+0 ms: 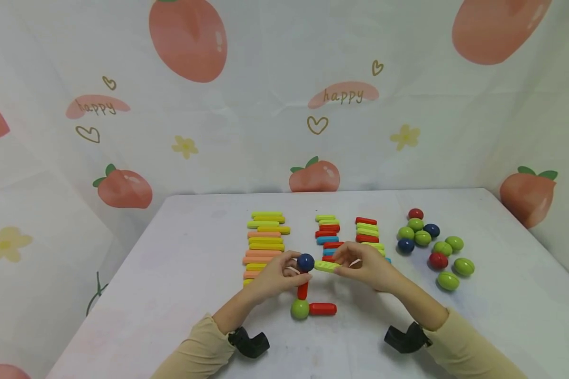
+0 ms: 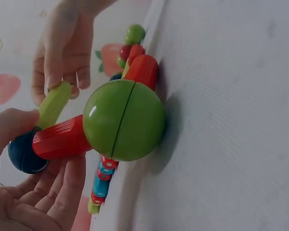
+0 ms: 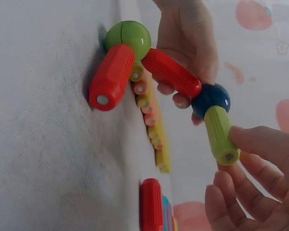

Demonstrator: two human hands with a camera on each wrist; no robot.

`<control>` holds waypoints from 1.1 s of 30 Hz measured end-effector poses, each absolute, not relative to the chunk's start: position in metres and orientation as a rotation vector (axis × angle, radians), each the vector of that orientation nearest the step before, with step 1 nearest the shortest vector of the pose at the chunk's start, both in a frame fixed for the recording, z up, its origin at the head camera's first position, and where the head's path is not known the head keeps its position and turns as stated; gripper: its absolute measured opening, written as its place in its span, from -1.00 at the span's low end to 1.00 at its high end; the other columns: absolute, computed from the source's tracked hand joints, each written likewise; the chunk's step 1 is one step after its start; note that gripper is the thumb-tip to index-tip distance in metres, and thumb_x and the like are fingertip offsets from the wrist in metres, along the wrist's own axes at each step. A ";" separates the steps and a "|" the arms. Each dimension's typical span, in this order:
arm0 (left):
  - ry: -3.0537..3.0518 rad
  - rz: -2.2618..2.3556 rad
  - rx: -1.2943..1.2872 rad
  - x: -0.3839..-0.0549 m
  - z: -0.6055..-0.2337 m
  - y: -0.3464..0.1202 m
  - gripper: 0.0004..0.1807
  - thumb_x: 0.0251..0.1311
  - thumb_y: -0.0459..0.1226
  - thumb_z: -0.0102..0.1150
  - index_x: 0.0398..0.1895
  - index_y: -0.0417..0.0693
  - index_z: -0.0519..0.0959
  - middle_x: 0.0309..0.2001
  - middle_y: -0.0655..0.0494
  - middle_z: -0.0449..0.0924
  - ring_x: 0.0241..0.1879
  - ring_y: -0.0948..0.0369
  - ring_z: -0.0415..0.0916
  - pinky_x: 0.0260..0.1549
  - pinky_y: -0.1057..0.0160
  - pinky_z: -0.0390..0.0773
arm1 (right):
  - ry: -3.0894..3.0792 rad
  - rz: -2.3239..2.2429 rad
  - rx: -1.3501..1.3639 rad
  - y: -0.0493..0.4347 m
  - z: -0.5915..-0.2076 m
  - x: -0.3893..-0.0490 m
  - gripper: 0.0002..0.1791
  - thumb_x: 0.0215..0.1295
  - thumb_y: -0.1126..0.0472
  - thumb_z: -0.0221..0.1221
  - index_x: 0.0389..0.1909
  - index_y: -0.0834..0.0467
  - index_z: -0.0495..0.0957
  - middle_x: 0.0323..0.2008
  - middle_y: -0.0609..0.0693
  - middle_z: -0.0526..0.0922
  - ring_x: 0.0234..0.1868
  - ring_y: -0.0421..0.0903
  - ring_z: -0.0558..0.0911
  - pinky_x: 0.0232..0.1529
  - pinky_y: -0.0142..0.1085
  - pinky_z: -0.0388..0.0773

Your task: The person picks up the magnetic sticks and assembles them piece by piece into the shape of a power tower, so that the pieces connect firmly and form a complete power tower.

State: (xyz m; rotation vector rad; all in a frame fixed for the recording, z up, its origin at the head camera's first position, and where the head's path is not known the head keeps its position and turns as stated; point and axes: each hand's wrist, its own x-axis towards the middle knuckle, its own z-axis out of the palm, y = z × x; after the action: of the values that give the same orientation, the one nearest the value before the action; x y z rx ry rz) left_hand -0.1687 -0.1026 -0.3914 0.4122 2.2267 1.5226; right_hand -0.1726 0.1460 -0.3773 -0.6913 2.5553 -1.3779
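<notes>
My left hand (image 1: pixel 276 277) grips a dark blue ball (image 1: pixel 305 262) between thumb and fingers. Under that ball a red magnetic stick (image 2: pixel 62 137) runs down to a green ball (image 1: pixel 300 309) near the table surface. A second red stick (image 1: pixel 323 309) sticks out from the green ball toward the right, a silvery disc showing at its free end in the right wrist view. My right hand (image 1: pixel 367 267) pinches a short yellow-green stick (image 3: pixel 219 132) between thumb and fingertips. The inner end of this stick meets the blue ball.
Behind the left hand lies a column of long yellow and orange sticks (image 1: pixel 265 240). Short red, blue and green sticks (image 1: pixel 327 233) form a middle column, with another group (image 1: pixel 367 230) beside it. Loose green, red and blue balls (image 1: pixel 423 238) lie at the right on the white table (image 1: pixel 189 273).
</notes>
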 end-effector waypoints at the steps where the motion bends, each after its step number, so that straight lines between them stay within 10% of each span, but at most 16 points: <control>1: 2.222 1.523 0.420 -0.169 -0.391 -0.102 -0.45 0.14 -0.12 0.23 0.16 -0.13 0.34 -0.07 -0.10 0.53 -0.30 0.24 0.59 -0.18 0.30 0.56 | 2.563 -1.385 -0.689 0.146 -0.377 -0.172 -0.74 0.13 0.17 0.29 -0.20 0.19 0.53 -0.33 0.02 0.61 -0.29 -0.16 0.56 -0.24 -0.49 0.56; 18: 2.347 1.376 0.472 -0.164 -0.393 -0.091 -0.69 0.16 -0.10 0.20 -0.10 -0.01 0.44 -0.24 0.05 0.50 -0.28 0.21 0.40 -0.36 0.36 0.45 | 2.889 -1.298 -0.370 0.197 -0.366 -0.189 -0.68 0.28 0.14 0.15 -0.06 0.26 0.48 -0.12 0.20 0.60 -0.17 0.02 0.58 -0.25 -0.46 0.55; 33: 2.326 1.395 0.448 -0.163 -0.391 -0.098 -0.67 0.17 -0.13 0.18 -0.07 -0.06 0.43 -0.21 0.01 0.47 -0.27 0.20 0.36 -0.37 0.34 0.40 | 2.987 -0.935 -0.052 0.253 -0.389 -0.198 -0.53 0.15 0.17 0.25 -0.01 0.38 0.41 -0.04 0.41 0.51 -0.10 0.25 0.49 -0.12 0.00 0.54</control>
State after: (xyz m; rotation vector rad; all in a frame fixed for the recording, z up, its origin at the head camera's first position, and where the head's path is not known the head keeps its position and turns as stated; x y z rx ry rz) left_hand -0.1632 -0.0976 -0.3907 0.4479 2.3260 1.3950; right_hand -0.1979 0.2530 -0.3892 -0.0523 2.9870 -0.9353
